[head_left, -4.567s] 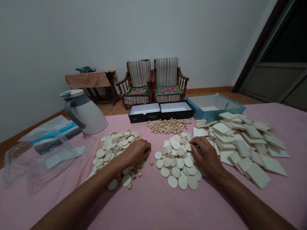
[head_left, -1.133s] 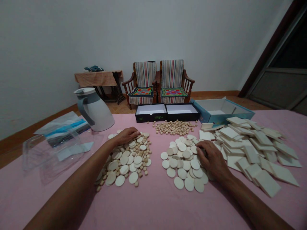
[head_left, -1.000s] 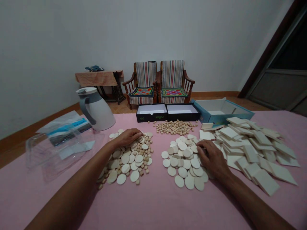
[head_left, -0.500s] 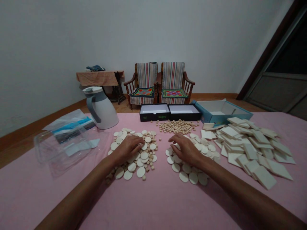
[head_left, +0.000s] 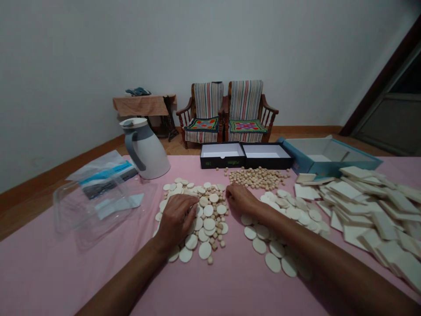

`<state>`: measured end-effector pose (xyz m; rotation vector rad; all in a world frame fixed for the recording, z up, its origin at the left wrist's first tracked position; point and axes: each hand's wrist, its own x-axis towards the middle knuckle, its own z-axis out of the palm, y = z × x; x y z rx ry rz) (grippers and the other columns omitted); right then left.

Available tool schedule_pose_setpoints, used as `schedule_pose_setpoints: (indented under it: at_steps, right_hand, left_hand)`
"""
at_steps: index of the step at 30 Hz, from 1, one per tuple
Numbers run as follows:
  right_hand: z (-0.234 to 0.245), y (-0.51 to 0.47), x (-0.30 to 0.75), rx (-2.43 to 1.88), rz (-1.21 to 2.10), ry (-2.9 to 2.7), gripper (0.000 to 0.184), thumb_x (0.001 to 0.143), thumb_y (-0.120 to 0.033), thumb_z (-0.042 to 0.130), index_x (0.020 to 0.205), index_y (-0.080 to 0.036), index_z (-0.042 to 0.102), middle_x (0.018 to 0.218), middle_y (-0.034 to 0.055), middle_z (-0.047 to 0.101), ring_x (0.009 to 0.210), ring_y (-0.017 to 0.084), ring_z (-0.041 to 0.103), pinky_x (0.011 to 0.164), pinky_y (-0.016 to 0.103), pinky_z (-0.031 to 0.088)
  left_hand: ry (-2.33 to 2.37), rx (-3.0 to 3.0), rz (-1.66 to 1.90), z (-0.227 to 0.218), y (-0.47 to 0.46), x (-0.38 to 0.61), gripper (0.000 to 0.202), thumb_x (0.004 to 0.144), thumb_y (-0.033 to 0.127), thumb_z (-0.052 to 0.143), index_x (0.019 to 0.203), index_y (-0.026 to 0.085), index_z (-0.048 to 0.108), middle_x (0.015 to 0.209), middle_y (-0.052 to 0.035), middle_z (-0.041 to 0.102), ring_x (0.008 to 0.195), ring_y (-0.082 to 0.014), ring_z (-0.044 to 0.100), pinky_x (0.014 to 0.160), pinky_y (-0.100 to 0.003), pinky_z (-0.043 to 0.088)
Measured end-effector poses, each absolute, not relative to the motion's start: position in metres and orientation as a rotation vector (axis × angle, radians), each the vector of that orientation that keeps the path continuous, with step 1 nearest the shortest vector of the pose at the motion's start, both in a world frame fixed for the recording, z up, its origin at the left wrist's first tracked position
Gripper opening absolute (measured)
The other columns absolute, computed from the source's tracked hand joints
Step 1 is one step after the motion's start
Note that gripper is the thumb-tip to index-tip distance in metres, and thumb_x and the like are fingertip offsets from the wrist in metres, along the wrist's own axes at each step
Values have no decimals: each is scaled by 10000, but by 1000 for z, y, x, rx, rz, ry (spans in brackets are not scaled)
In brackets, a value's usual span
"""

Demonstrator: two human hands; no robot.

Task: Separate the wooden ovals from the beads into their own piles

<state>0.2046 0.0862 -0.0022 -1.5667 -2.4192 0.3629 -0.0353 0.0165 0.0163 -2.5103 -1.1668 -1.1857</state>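
Note:
My left hand (head_left: pixel 177 218) lies over a mixed pile of round white wooden discs (head_left: pixel 205 250) and small wooden cubes (head_left: pixel 222 243). Its thumb and fingers are apart, and I see nothing held between them. My right hand (head_left: pixel 242 198) is closed, its fingers bent downward at the right edge of that mixed pile. Whatever its fingertips hold, if anything, is hidden. Under and beside the right forearm spreads a second heap of discs (head_left: pixel 272 262). Just beyond the right hand lies a heap of small wooden cubes (head_left: pixel 259 177).
Square wooden tiles (head_left: pixel 362 210) are heaped on the right, before a blue box (head_left: pixel 329 164). Two black trays (head_left: pixel 223 162) stand at the back. A white and grey jug (head_left: pixel 149 153), clear plastic packaging (head_left: pixel 92 206) and a blue packet (head_left: pixel 108 175) occupy the left side of the pink cloth (head_left: pixel 230 289).
My right hand has moved left, from the disc heap to the mixed pile's edge, and its fingers have curled in. My left hand stays over the mixed pile. The view has shifted slightly.

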Motion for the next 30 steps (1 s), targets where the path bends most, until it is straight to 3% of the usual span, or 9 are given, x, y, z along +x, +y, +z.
schedule_pose_setpoints:
  at_steps: [12,15,18,21,30]
  right_hand:
    - [-1,90,205,-1559,385,-2482,210,768,-96,508,927,-156,630,917,84,646,857,175,568,688,238,358]
    - [7,100,217,-1645,323,-2425,224,755,-52,494,901,-142,638,931,115,634,874,202,571,698,259,361]
    - [19,111,232,-1739,206,-2281,273,781,-53,469,994,-125,625,1028,156,593,899,223,562,710,284,364]
    - [23,111,235,-1719,130,-2179,247,793,-80,488,979,-149,634,995,121,598,878,206,558,714,277,367]
    - [-2,80,189,-1529,398,-2301,150,692,-68,548,801,-154,602,801,37,629,700,129,525,609,216,335]
  left_hand:
    - [-1204,-2510,-1219,13,13,-32,129,886,143,522,968,167,618,911,-71,690,896,-195,612,818,-367,465]
    - [-1218,-2523,-1226,14,12,-31,129,891,159,514,962,177,620,903,-70,691,891,-200,614,820,-375,467]
    - [-1235,-2526,-1254,15,10,-30,131,894,170,507,957,183,621,909,-70,691,900,-205,617,832,-384,469]
    - [-1251,-2551,-1250,17,7,-27,138,902,191,496,947,188,626,904,-66,692,897,-205,618,824,-379,471]
    - [-1261,-2755,-1020,28,-5,-56,204,916,233,449,905,172,643,856,-71,682,844,-202,613,770,-351,480]
